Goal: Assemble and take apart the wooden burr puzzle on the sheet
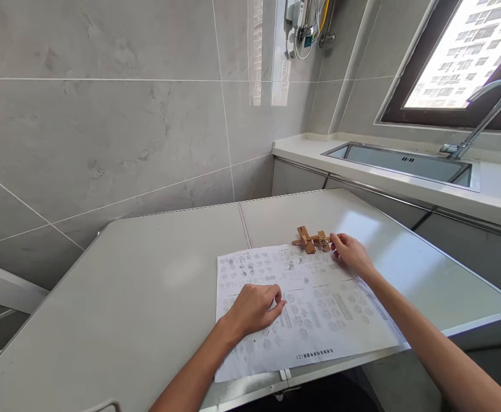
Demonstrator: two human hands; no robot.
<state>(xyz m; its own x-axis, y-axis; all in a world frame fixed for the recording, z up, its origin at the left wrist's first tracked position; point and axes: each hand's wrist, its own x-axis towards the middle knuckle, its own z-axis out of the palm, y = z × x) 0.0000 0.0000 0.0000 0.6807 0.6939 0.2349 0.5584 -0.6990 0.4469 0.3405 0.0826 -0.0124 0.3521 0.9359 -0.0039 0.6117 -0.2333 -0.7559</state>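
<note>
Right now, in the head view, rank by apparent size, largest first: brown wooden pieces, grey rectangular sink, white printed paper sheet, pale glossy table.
1. Glossy table
2. Paper sheet
3. Grey sink
4. Wooden pieces

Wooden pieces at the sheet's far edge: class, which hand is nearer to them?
Right. The right hand is at the right end of the wooden pieces; the left hand lies over the printed sheet, lower in view, apart from them.

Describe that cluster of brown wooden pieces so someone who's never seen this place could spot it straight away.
On the white table, find the large printed sheet. At its far edge, by the right hand, sits the small cluster of crossed wooden pieces. It's brown and raised, with dark markings, unlike the flat white sheet.
</note>
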